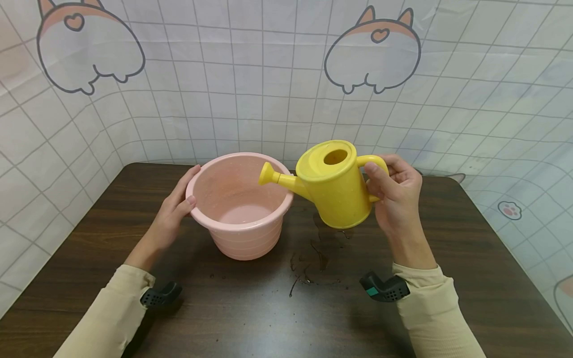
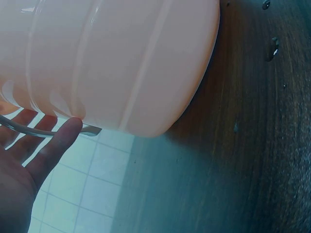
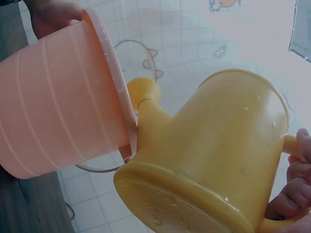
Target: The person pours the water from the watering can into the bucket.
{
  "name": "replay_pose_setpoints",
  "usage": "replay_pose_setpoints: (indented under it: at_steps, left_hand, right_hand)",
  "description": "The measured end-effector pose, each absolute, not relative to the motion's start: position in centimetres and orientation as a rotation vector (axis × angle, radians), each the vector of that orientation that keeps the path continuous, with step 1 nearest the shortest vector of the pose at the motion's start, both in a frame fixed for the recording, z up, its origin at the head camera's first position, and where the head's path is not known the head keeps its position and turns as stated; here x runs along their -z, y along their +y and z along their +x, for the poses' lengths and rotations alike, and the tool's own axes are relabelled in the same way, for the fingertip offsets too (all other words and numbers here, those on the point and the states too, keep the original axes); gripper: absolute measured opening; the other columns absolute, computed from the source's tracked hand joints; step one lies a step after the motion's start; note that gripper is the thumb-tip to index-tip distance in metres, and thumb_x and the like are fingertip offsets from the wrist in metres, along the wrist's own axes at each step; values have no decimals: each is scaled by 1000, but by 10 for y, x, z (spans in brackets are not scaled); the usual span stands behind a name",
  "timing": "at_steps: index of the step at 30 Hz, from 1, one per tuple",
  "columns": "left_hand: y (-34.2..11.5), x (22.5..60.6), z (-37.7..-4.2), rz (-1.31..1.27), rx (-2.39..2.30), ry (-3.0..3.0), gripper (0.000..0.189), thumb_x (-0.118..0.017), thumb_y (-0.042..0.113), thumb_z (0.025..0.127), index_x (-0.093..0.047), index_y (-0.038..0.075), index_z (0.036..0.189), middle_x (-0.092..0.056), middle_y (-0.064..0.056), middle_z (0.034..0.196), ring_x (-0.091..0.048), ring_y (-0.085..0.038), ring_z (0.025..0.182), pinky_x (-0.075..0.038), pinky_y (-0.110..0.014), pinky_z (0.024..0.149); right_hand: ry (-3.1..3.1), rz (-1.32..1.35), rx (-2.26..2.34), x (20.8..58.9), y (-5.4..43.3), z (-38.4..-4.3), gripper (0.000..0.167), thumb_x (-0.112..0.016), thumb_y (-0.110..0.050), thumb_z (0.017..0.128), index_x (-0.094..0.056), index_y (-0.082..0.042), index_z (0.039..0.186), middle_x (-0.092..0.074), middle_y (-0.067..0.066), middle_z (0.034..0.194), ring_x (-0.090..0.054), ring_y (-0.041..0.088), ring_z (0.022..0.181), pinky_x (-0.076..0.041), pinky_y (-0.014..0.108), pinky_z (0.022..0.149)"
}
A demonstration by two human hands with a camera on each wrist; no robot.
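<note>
A pink bucket (image 1: pixel 250 241) stands on the table, a little water-like sheen on its inner floor. My left hand (image 1: pixel 172 209) grips its left rim, thumb at the edge and fingers along the outer wall. In the left wrist view, those fingers (image 2: pixel 58 143) lie by the bucket's thin metal handle (image 2: pixel 29 130). With my right hand (image 1: pixel 398 194) I hold a yellow watering can (image 1: pixel 342 199) by its side handle, raised and tilted toward the bucket. Its spout (image 1: pixel 291 183) reaches over the bucket's right rim. Droplets cling to the can's underside (image 3: pixel 180 206).
Water is spilled on the dark wooden table (image 1: pixel 250 318) beneath the can, with drops scattered nearer me. A white gridded cloth (image 1: pixel 250 74) with cartoon animals hangs behind the table and along its sides. Black wrist devices (image 1: pixel 385 287) sit at both sleeves.
</note>
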State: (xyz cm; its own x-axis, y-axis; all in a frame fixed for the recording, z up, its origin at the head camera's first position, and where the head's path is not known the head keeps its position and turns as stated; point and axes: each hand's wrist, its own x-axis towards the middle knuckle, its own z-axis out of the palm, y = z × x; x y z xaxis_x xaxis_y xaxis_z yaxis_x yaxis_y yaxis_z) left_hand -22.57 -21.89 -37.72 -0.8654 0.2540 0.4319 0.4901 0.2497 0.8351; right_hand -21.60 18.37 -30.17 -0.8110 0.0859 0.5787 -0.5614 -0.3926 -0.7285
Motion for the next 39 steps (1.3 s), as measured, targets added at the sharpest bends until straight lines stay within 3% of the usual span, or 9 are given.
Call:
replay_pose_setpoints:
  at_steps: [10,17,25,39]
  left_hand:
    - [-219,378,-226,-694,1667,-2311,57,-36,19,98,-25,28,154,-30,-5,157,-46,-10,123,-48,-16,82]
    - [-219,378,-226,-694,1665,-2308,58,-36,19,98,-24,25,154,-30,-5,157,-47,-11,122,-49,-17,80]
    - [-218,378,-225,-688,1667,-2317,57,-36,20,99,-25,30,153,-30,-5,156,-47,-11,122,-48,-16,81]
    - [-218,377,-226,-693,1666,-2315,58,-36,20,98,-23,22,155,-30,-5,156,-46,-12,123,-48,-16,83]
  right_hand:
    - [-1425,653,-2242,301,184,-216,13,-61,4,89,-71,-4,90,-58,0,63,-28,16,48,-20,27,52]
    - [-1411,675,-2261,301,184,-216,12,-62,4,89,-71,-3,90,-60,1,65,-27,17,47,-19,28,51]
    - [-1410,685,-2263,301,184,-216,12,-61,5,89,-71,-2,90,-58,0,64,-28,16,48,-20,27,52]
    - [-1438,635,-2235,301,183,-215,15,-60,5,89,-71,-5,89,-57,0,63,-29,16,48,-20,27,52]
